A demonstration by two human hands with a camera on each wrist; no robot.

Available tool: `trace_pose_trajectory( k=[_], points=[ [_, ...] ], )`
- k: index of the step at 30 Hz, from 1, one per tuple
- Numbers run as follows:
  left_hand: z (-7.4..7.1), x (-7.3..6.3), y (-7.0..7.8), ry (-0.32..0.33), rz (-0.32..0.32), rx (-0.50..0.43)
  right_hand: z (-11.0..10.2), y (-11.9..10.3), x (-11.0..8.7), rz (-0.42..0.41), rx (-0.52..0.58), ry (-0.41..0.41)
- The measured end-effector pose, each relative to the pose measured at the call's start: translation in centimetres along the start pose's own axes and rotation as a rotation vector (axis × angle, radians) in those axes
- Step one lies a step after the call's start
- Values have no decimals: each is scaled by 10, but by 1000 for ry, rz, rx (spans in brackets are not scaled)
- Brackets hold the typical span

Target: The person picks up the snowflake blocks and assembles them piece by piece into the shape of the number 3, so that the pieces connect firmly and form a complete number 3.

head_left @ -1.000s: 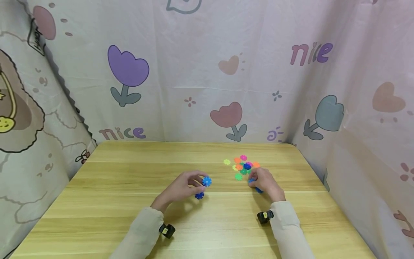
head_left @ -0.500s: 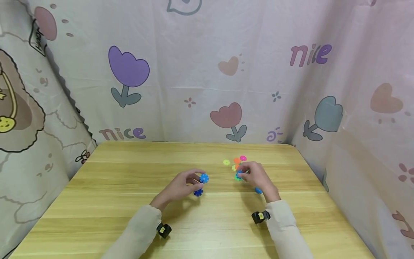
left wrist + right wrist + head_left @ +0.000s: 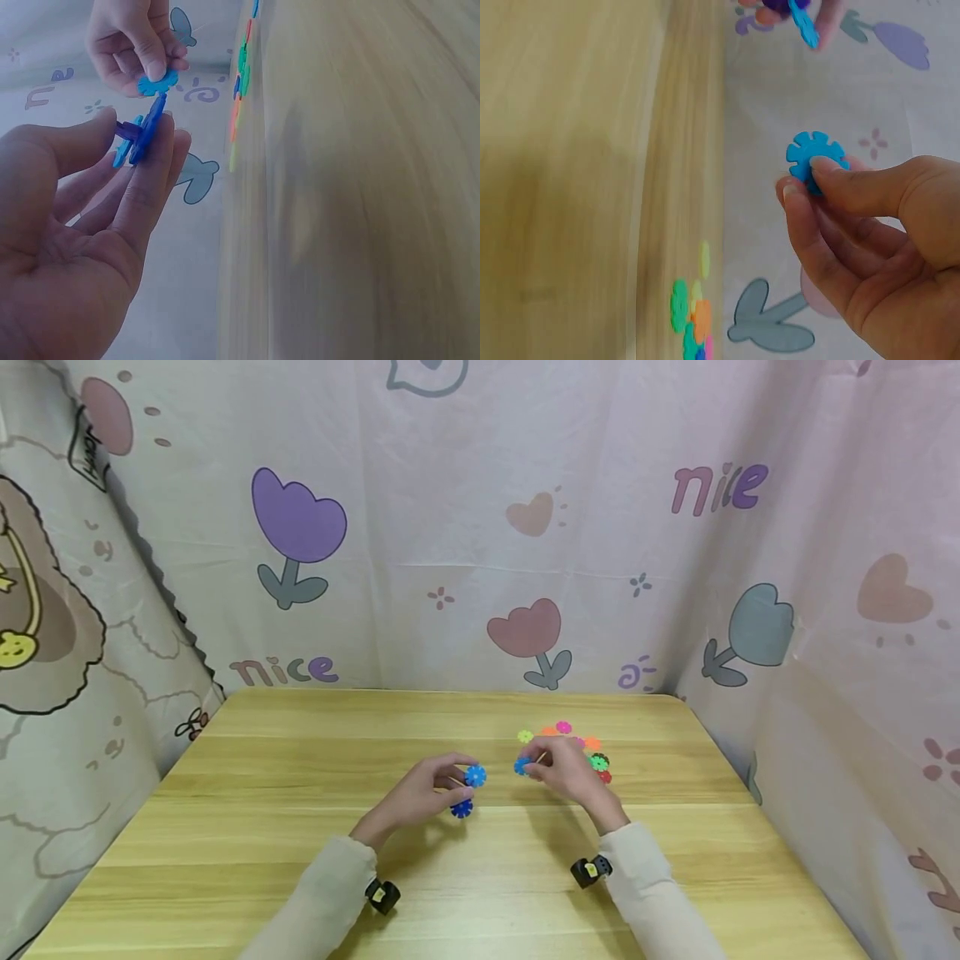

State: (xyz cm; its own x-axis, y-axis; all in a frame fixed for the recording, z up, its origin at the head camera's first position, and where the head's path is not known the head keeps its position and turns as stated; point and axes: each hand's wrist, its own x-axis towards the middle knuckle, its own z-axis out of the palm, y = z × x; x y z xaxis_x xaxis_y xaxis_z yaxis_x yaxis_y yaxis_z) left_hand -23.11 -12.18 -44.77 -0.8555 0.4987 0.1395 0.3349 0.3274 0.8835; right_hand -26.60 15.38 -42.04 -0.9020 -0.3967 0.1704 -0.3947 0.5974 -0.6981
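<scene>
A light-blue disc (image 3: 804,152) juts past the right hand's (image 3: 881,240) pinching thumb (image 3: 866,187).

Head view bright, evenly lit; soft shadows, pale sheen on tabletop (image 3: 480,877). Wrist views dimmer, softer.

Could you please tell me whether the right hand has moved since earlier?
Yes, leftward: the right hand was right of the printed pink tulip, now partly beneath it.
</scene>
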Motion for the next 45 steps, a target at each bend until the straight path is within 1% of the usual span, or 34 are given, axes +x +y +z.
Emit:
trace_pose_trajectory(
  k=[4, 7, 12, 18, 27, 35, 39, 42, 45],
  points=[
    [1, 1, 0, 2, 1, -16, 7, -7, 2, -42, 4, -12],
    [1, 1, -1, 4, -1, -18, 11, -10, 3, -93, -17, -13],
    [2, 3, 0, 2, 12, -17, 17, -13, 5, -149, -47, -8],
    [3, 4, 0, 1, 6, -12, 21, -17, 5, -169, -54, -1],
    [4, 6, -2, 4, -11, -19, 27, -20, 8, -203, -32, 14],
    [4, 7, 0, -5, 6, -32, 29, -23, 7, -254, -58, 53],
    [6, 9, 1, 0, -18, -43, 29, -24, 7, -289, -66, 73],
    [7, 10, 2, 5, -38, -52, 31, -24, 7, -306, -93, 100],
    [6, 10, 2, 11, -43, -55, 33, -25, 7, -318, -124, 129]
  ],
)
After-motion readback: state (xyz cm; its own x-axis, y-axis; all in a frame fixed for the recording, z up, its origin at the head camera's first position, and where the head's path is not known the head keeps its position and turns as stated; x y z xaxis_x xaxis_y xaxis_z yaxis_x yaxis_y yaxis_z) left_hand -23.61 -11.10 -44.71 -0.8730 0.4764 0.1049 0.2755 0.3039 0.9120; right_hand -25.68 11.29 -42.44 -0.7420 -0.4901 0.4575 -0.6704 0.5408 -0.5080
